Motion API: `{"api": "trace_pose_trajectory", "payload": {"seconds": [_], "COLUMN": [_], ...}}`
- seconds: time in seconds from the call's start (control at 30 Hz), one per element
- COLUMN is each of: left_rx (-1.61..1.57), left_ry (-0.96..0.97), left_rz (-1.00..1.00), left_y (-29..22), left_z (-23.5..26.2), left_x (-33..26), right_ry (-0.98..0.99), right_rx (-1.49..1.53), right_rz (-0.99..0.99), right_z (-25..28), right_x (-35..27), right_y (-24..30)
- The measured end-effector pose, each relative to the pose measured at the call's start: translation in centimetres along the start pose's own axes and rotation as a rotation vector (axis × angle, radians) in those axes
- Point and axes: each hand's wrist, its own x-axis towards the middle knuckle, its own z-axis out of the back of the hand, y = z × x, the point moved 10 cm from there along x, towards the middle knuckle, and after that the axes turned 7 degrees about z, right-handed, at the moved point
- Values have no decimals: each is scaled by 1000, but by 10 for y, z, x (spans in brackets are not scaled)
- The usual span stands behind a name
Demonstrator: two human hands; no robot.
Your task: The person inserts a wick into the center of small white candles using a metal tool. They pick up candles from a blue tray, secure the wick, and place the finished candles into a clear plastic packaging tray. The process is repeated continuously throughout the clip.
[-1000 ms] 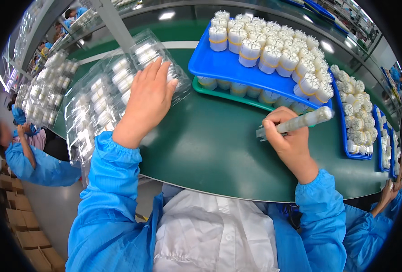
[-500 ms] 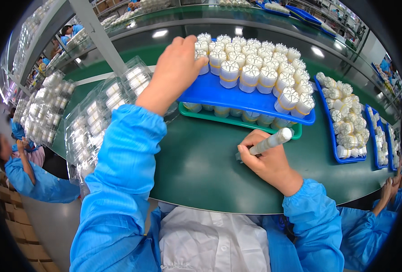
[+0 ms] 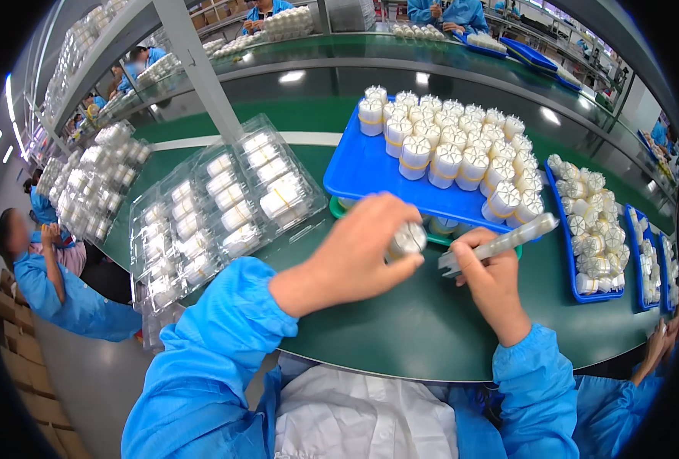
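My left hand [image 3: 351, 256] is closed round a small white cylinder [image 3: 409, 239] with a ribbed end, held over the near edge of a blue tray [image 3: 354, 164]. In my right hand [image 3: 494, 287] is a pale grey pen-shaped tool [image 3: 519, 236]; its narrow end points left towards the cylinder, and the two are apart. Upright white cylinders [image 3: 452, 138] with yellow bands stand in rows on the blue tray. That tray rests over a green tray [image 3: 338, 208], mostly hidden beneath it, which holds more cylinders.
Clear plastic blister trays [image 3: 224, 200] filled with white parts lie at left, with more stacked behind. A narrow blue tray [image 3: 576, 287] of loose cylinders sits at right. A metal post [image 3: 198, 69] rises at the far left. Co-workers sit on both sides.
My left hand has come from the tray's far left corner towards me and right, now with a cylinder in it. My right hand has shifted slightly right with the tool. The view has tilted up.
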Motion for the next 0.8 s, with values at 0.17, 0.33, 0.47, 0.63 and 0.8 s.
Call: {"api": "trace_pose_trajectory", "payload": {"seconds": [0.17,0.33,0.47,0.63,0.8], "left_rx": [-110,-221,-191,-163,-194], "left_ry": [171,180,136,77,155], "left_rz": [113,180,133,109,253], "left_y": [20,18,14,13,19], "left_z": [-48,-56,-57,-56,-62], "left_x": [-29,-36,-35,-37,-39], "right_ry": [25,60,60,96,122], "right_rx": [-62,-129,-148,-214,-233], "right_rz": [-6,44,88,255,220], "right_z": [-4,-8,-8,-17,-21], "right_x": [1,-4,-4,-5,-8], "right_y": [3,2,11,21,15]}}
